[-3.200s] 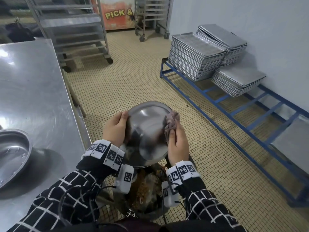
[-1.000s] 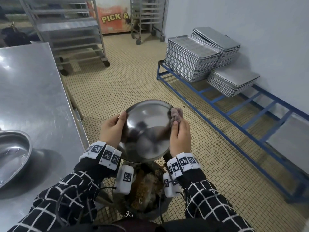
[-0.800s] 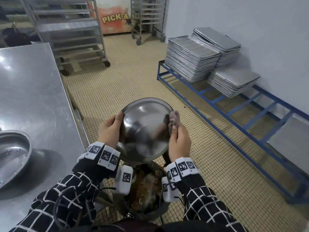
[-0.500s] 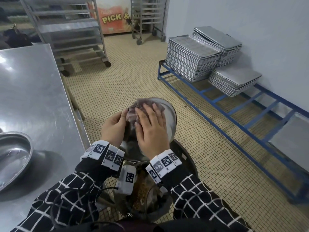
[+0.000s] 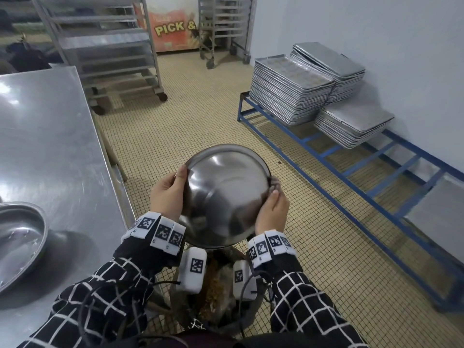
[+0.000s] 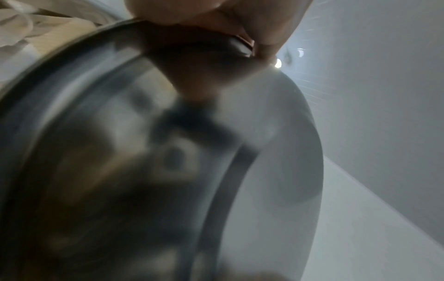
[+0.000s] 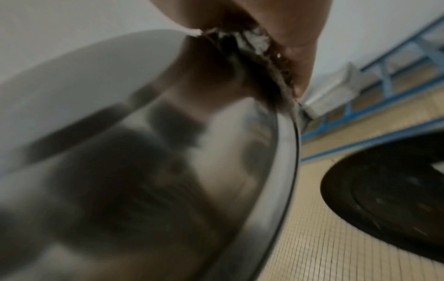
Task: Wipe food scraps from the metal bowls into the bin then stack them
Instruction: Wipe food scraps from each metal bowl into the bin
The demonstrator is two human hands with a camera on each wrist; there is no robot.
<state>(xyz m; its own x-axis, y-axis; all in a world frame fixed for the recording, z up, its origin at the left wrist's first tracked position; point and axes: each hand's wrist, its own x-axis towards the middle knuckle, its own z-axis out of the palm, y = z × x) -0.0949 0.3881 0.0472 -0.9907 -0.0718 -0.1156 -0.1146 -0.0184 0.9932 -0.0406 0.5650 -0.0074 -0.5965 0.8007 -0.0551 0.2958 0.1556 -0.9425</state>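
Bowl (image 5: 226, 197): rim gripped by left hand (image 5: 167, 194); right hand (image 5: 272, 214) pinches rag (image 5: 274, 183) onto rim. Risk: slip, scraps missing bin (image 5: 221, 310).

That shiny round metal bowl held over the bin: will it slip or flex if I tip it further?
The round polished steel bowl likely stays rigid. Its smooth surface looks slippery; the left hand grips only the rim, the right hand pinches the rim through a grey rag. Probably light.

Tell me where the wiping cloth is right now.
In the head view the cloth is bunched at the held bowl's right rim, pinched there by the right hand, above the bin.
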